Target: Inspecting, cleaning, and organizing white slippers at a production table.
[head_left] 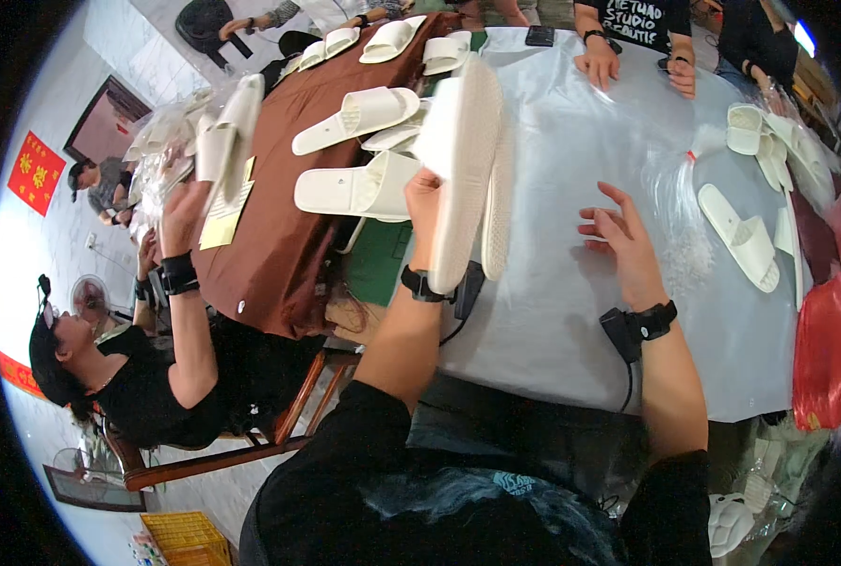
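Note:
My left hand (424,203) grips a pair of white slippers (463,189), held upright over the table with a pale sole turned to the right. The fingers close around the strap side, and the slippers partly hide them. My right hand (621,236) hovers above the grey-covered table (552,311), fingers apart and holding nothing. Just right of it lie thin clear plastic bags (680,217). To the left of the held pair, several white slippers (375,189) rest on a brown cloth (279,226). Each of my wrists wears a black strap with a small device.
At the left, a seated person (109,368) holds up a white slipper (222,141). Across the table are another person's hands (598,64) and a dark phone (540,36). On the right lie a loose slipper (741,236), bagged slippers (802,151) and a red bag (826,358).

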### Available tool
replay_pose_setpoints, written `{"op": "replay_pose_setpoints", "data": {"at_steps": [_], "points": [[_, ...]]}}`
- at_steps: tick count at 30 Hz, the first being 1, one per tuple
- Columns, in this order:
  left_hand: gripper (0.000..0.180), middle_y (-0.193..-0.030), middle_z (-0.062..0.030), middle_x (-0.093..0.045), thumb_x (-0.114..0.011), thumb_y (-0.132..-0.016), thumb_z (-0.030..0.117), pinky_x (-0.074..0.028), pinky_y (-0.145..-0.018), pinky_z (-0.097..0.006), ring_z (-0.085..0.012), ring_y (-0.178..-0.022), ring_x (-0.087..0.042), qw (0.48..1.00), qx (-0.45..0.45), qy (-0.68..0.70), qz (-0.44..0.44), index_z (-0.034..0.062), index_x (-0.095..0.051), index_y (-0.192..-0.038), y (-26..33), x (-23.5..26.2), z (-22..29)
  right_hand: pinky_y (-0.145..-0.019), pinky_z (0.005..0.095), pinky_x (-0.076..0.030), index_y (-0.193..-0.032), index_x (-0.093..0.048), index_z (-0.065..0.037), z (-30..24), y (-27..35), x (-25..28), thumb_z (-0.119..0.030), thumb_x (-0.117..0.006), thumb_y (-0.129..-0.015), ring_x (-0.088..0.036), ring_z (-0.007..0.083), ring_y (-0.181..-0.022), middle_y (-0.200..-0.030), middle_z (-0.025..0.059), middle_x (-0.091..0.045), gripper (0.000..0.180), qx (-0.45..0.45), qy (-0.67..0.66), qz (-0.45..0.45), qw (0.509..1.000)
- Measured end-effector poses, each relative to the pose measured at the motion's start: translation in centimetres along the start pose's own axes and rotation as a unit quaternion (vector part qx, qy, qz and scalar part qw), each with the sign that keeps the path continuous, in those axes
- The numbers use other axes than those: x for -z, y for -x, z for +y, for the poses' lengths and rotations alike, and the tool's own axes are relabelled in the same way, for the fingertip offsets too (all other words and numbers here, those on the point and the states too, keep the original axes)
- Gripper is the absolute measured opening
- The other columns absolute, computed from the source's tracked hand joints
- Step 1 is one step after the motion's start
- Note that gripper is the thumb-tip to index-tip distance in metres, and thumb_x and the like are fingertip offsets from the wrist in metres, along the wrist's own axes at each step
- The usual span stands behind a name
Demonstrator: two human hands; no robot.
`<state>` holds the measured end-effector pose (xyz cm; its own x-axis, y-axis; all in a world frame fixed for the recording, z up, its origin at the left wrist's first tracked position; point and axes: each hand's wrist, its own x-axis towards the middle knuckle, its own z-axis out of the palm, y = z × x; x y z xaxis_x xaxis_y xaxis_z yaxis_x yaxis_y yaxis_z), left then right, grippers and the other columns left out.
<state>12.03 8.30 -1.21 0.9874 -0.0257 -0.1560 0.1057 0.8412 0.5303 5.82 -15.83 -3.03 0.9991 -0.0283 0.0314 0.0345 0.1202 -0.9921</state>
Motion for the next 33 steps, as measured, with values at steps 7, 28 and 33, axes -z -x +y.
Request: {"op": "replay_pose_setpoints", "data": {"at_steps": [7, 28, 33], "points": [[0.030, -0.103, -0.0109, -0.069, -0.070, -0.082, 0.007, -0.054, -0.068, -0.027, -0.0132, -0.087, -0.065, 0.643, -0.266, -0.684, -0.219, 0.0010, -0.068, -0.111, 0.4, -1.1, -1.8, -0.085, 0.0299, -0.049, -0.144, -0.034, -0.006, 1.3, -0.5, 0.5, -0.033, -0.056, -0.097, -0.060, 0.0176, -0.100, -0.115, 0.0108, -0.059, 0.058, -0.064, -0.131, -0.045, 0.988], [0.022, -0.077, -0.0150, -0.068, -0.071, -0.074, 0.014, -0.052, -0.069, -0.033, -0.0218, -0.071, -0.066, 0.657, -0.206, -0.725, -0.002, -0.0020, -0.066, -0.088, -3.6, 5.1, -1.0, -0.088, 0.0332, -0.049, -0.149, -0.017, 0.004, 2.4, -1.0, 1.7, 0.006, -0.056, -0.083, -0.060, 0.0208, -0.103, -0.119, 0.0157, -0.060, 0.077, -0.087, -0.125, -0.017, 0.988], [0.022, -0.087, -0.0115, -0.067, -0.066, -0.075, 0.002, -0.051, -0.070, -0.029, -0.0149, -0.080, -0.065, 0.736, -0.218, -0.640, 0.006, -0.0004, -0.062, -0.096, -3.8, 4.6, -1.7, -0.092, 0.0340, -0.048, -0.143, -0.030, 0.005, 2.1, -1.4, 1.5, 0.008, -0.053, -0.085, -0.059, 0.0213, -0.107, -0.122, 0.0134, -0.059, 0.062, -0.085, -0.151, 0.004, 0.985]]}}
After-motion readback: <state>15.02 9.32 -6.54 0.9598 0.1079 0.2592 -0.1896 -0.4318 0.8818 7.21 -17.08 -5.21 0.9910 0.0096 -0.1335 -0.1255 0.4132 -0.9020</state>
